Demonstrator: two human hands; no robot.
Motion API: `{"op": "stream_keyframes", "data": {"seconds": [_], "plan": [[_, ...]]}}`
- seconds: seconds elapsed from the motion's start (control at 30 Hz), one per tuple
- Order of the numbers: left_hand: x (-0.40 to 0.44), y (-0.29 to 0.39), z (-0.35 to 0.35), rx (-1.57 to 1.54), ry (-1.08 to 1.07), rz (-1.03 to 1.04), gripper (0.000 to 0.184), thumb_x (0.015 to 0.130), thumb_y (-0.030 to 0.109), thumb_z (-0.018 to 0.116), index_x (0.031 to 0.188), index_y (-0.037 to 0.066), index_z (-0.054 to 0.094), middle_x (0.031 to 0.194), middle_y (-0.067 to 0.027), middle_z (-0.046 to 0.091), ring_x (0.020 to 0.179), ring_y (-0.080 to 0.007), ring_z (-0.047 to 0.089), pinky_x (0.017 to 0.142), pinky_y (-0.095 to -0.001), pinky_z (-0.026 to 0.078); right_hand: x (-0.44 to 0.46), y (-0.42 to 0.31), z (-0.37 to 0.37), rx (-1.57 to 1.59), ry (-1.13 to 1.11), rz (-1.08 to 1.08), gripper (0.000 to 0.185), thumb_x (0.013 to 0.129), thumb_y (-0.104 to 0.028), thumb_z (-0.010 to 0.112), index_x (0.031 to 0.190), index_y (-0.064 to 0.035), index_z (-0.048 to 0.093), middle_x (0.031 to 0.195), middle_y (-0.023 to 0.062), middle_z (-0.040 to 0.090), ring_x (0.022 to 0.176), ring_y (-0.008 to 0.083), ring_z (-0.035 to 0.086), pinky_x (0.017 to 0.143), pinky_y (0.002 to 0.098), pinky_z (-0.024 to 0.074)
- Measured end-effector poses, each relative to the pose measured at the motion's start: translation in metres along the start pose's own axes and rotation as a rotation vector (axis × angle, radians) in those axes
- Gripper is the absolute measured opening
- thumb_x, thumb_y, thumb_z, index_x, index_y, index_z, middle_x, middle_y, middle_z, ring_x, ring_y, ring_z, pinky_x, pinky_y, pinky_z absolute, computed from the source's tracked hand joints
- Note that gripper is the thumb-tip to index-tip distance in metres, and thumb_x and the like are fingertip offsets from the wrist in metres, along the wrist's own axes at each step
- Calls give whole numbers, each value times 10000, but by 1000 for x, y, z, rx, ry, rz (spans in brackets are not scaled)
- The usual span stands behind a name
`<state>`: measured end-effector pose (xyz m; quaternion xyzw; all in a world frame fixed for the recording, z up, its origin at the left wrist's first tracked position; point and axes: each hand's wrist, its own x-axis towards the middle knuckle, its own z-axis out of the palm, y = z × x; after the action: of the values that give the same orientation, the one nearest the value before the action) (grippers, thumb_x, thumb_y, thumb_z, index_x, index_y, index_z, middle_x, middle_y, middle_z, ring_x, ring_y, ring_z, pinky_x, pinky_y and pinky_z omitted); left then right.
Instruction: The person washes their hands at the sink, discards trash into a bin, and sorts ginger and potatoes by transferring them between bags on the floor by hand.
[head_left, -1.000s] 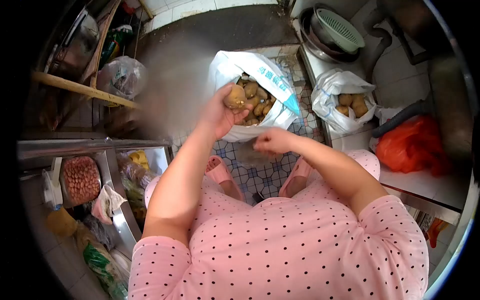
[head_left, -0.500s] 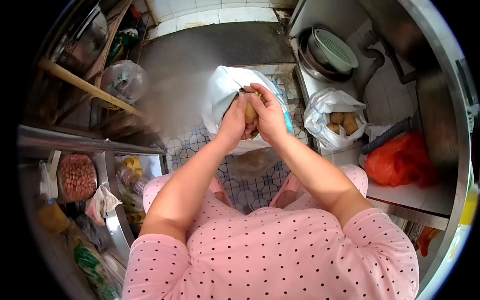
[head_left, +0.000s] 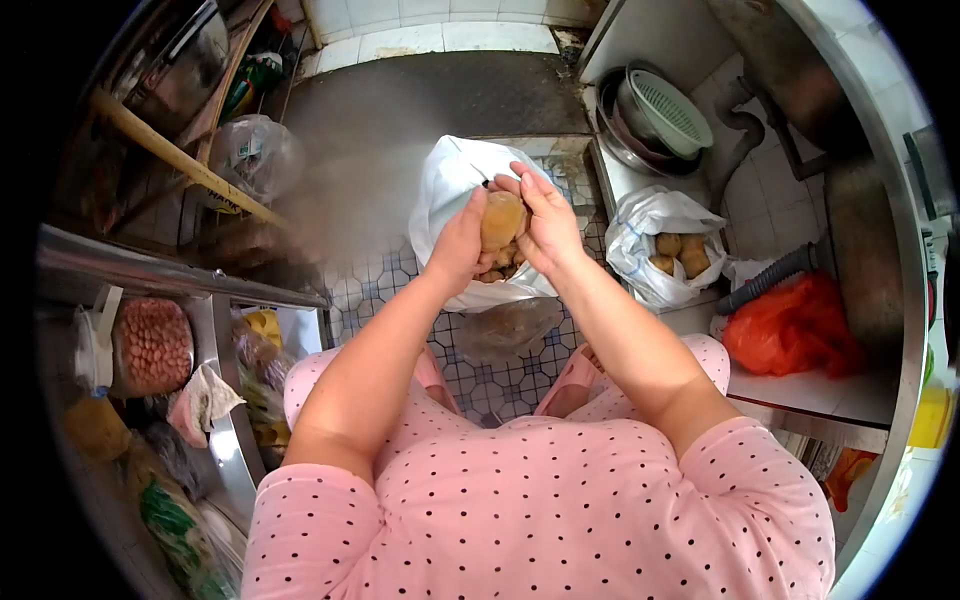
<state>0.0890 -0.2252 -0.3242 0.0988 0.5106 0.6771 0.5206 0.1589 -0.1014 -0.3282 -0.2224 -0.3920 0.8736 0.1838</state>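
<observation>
Over a white plastic bag [head_left: 440, 200], a brown potato [head_left: 502, 220] is between my two hands. My left hand [head_left: 460, 240] grips its left side, the thumb along the edge. My right hand [head_left: 548, 222] is at its right side, fingers stretched out, the palm turned to the potato. Several more potatoes [head_left: 505, 262] show in the bag below my hands. A clear bag [head_left: 508, 328] with something brownish lies on the tiled floor just in front of the white bag.
At the right, a shelf bears a second white bag [head_left: 640, 235] with potatoes, a red bag [head_left: 790, 328] and stacked basins with a green strainer [head_left: 670, 112]. A jar of peanuts [head_left: 152, 345] stands at the left. A wooden pole [head_left: 185, 160] slants at the upper left.
My right hand has risen from below the bag to the potato that my left hand holds. Since the middle frame, its fingers have opened away and more of the potato shows.
</observation>
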Motion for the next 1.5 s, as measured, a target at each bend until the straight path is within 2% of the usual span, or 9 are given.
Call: {"op": "stream_keyframes", "data": {"seconds": [0.23,0.37,0.47,0.57,0.67,0.77,1.27,1.37,1.5], "plan": [[17,-20,-7,274,229,329,444,995,462,319,1139,63,451,871,-94,572,744,-206,556,647,-328,449,-5,-1,8,-600,-125,-181,308,935,-177,534,1198,-21,566,1133,88,605,1050,149,533,920,278,408],[17,-23,-1,461,311,476,433,997,433,334,1133,38,448,983,-171,609,943,-296,578,844,-391,432,7,16,5,-481,-12,-236,319,988,-240,419,1150,1,550,1144,121,590,1039,170,545,914,295,428],[17,-19,-2,553,337,539,451,990,446,345,1147,39,457,994,-183,615,945,-286,591,817,-388,443,5,6,10,-140,3,-88,367,1009,-293,365,1161,5,517,1180,131,568,1048,184,543,909,314,444],[14,-7,2,416,346,297,438,967,385,453,1237,41,477,1007,-181,623,936,-261,607,804,-362,451,-2,6,12,-55,-27,-51,410,995,-363,399,1191,-10,470,1184,130,532,1041,195,531,906,357,453],[33,-31,-11,565,319,607,471,902,281,594,1304,56,498,974,-144,632,880,-204,617,782,-311,465,-6,8,13,7,21,-14,399,982,-363,435,1241,-58,433,1099,107,530,1012,202,531,935,381,425],[20,-11,-7,459,221,513,484,839,182,672,1289,65,539,955,-101,635,850,-152,614,778,-276,472,7,7,-4,310,-68,173,391,989,-366,408,1223,-56,451,1121,115,532,1000,223,535,929,384,417],[17,4,17,411,275,459,270,945,233,537,1041,11,656,722,-13,588,541,-56,484,504,-207,411,-10,-5,-11,322,-185,307,555,984,-500,291,1247,-27,416,1174,144,521,1071,304,559,923,459,439],[33,-14,8,575,301,619,271,949,242,529,997,9,659,748,-28,601,584,-69,520,510,-215,427,-3,-2,-18,355,-191,277,514,992,-469,306,1228,-23,408,1149,135,520,1005,267,569,899,431,454],[31,-4,7,261,221,297,331,965,267,495,1163,16,580,976,-88,619,790,-145,603,687,-258,502,4,7,-28,210,-150,146,431,970,-343,466,1235,-15,376,1130,140,527,994,231,561,872,394,471]]}}
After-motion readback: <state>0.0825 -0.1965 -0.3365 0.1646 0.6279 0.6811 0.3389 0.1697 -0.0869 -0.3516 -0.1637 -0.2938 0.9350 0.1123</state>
